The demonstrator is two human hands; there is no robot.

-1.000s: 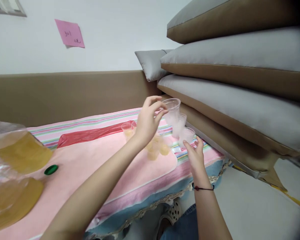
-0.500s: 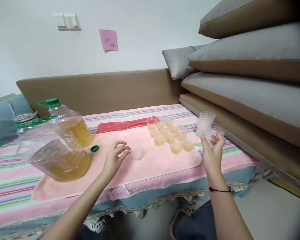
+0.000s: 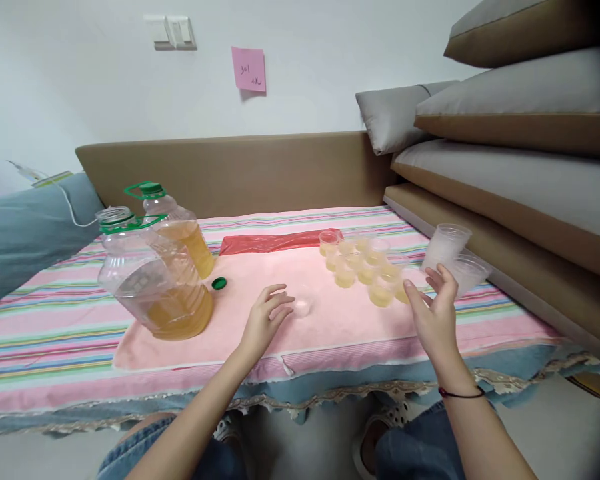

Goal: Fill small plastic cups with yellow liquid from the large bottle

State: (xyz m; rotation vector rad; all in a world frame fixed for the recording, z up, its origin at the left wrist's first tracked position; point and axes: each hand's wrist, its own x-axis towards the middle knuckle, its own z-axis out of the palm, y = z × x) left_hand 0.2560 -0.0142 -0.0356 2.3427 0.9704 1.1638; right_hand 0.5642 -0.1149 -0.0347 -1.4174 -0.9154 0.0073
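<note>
My left hand (image 3: 269, 319) hovers over the pink towel (image 3: 250, 272), fingers apart and curved, close beside a clear plastic cup (image 3: 303, 305) that looks to have no liquid in it. Whether the fingertips touch that cup I cannot tell. My right hand (image 3: 436, 310) has its fingers spread and holds nothing. It is in front of two stacks of clear cups, a taller stack (image 3: 446, 244) and a wider stack (image 3: 469, 272). Between my hands stand several cups of yellow liquid (image 3: 365, 265), grouped close together on the towel.
An uncapped large jug (image 3: 163, 293) of yellow liquid stands at left, with a capped jug (image 3: 193, 237) behind it. A green cap (image 3: 219, 283) lies nearby. A red plastic bag (image 3: 275, 243) stretches behind the towel. Stacked cushions (image 3: 510, 173) rise at right.
The view has swung left, so everything sits further right. My right hand has come away from the cup stacks toward the filled cups. My left hand stays by the single cup.
</note>
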